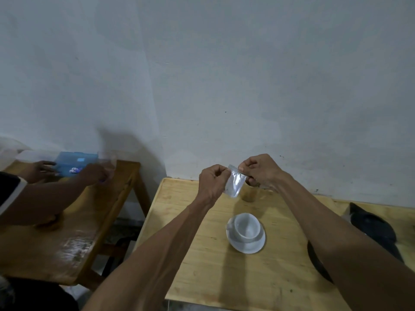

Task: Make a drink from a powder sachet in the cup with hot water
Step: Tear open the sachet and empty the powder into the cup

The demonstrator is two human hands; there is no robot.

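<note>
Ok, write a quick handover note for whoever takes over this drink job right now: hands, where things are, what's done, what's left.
Left hand and right hand: both pinch the top edge of the silver sachet, held up above the table, as if to tear it.
Cup: white, looks empty, upright on its saucer near the table's middle.
A glass stands behind the sachet; its contents are unclear.
Done: sachet picked up.
Left: open it, tip the powder into the cup, add hot water. No kettle clearly visible.
</note>
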